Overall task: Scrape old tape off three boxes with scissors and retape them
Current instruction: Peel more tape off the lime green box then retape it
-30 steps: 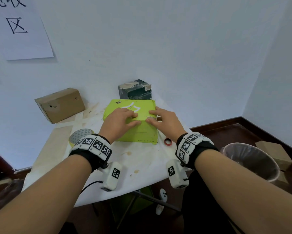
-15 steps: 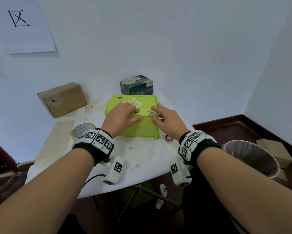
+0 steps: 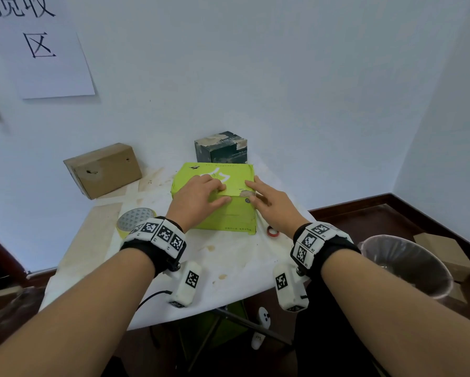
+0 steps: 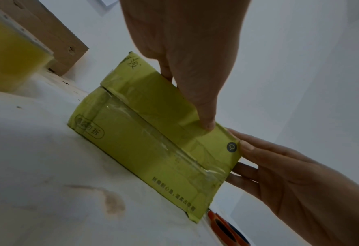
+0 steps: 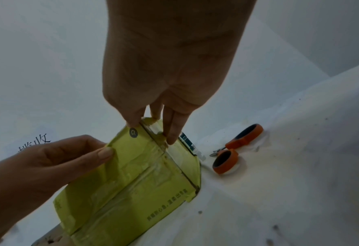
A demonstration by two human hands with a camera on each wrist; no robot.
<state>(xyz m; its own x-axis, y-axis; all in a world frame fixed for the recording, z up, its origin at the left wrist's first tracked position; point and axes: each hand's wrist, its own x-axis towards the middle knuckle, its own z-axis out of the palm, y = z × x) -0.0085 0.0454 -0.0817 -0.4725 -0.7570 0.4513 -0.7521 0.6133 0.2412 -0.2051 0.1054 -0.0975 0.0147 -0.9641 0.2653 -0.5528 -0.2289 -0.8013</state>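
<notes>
From the head view, the green box (image 3: 217,197) lies flat on the white table (image 3: 228,268), straight ahead of me, with my left hand (image 3: 195,202) resting on its top and my right hand (image 3: 272,205) against its right edge. My left fingers lie straight and slightly spread across the lid, pressing down; my right fingers reach along the box's right side, also straight, holding nothing. The brown cardboard box (image 3: 103,170) sits well apart at the far left by the wall, and the dark box (image 3: 221,148) stands just behind the green one. A roll of tape (image 3: 136,221) lies near my left wrist, and an orange scissors handle (image 3: 273,231) shows just beside the box's near right corner, under my right wrist. From the left wrist view, my left fingertips (image 4: 206,121) press flat on the top edge of the green box (image 4: 144,136), over clear tape running along its seam, while my right hand (image 4: 296,179) touches the box's end with straight fingers. From the right wrist view, my right fingertips (image 5: 172,134) rest on the taped end of the green box (image 5: 132,179), my left hand (image 5: 54,163) lies on its top with the thumb flat, and the scissors (image 5: 235,148) lie on the table just beside the box, untouched.
</notes>
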